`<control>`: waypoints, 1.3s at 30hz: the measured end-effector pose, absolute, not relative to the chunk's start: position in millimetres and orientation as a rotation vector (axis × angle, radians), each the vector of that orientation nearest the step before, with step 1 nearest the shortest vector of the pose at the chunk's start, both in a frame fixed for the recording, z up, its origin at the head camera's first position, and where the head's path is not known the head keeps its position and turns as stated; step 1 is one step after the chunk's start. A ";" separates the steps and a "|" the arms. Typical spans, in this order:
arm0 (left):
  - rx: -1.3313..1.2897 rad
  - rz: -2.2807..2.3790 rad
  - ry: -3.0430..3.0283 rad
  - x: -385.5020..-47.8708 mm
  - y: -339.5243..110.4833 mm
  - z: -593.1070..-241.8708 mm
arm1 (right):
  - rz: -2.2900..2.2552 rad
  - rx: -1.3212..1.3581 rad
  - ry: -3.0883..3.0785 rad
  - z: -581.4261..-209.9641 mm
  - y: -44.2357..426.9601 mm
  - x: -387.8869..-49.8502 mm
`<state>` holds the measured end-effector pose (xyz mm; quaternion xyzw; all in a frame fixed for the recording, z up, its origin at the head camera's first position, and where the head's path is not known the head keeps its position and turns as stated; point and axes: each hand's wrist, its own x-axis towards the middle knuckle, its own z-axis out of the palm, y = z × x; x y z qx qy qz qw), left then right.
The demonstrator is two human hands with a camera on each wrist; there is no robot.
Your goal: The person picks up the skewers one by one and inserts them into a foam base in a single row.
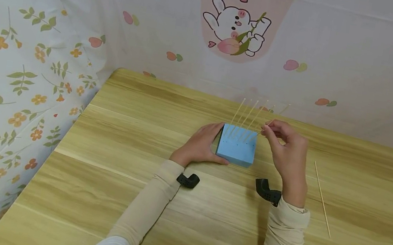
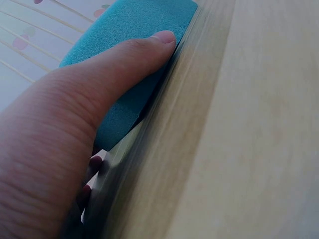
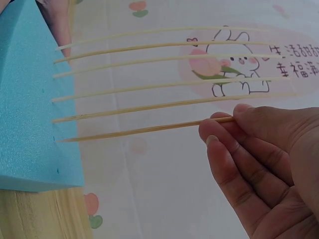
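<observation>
A light blue foam block (image 1: 236,153) sits on the wooden table, with a row of several thin bamboo skewers (image 3: 149,46) standing in its top. My left hand (image 1: 200,144) grips the block from its left side; in the left wrist view the thumb (image 2: 134,57) lies along the block's front face. Between thumb and fingertips my right hand (image 1: 289,151) pinches another bamboo skewer (image 3: 149,130) at the right end of the row. Its pointed tip is at the foam's top surface; whether it has entered cannot be told. Small dark holes show in the foam.
One loose skewer (image 1: 322,198) lies on the table (image 1: 364,189) to the right of my right forearm. Black wrist mounts (image 1: 267,190) stick out at both wrists. A printed cloth (image 1: 152,11) hangs behind the table and at the left.
</observation>
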<state>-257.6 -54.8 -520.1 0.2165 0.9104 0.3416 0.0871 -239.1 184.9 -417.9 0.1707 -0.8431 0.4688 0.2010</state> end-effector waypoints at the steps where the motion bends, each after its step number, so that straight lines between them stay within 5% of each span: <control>1: 0.643 1.017 2.712 -257.5 -54.8 -520.4 | 1.307 0.476 -2.356 -418.2 185.0 -239.1; 39: 0.622 1.005 2.707 -257.6 -55.1 -519.0 | 1.111 0.502 -2.533 -425.4 186.3 -241.3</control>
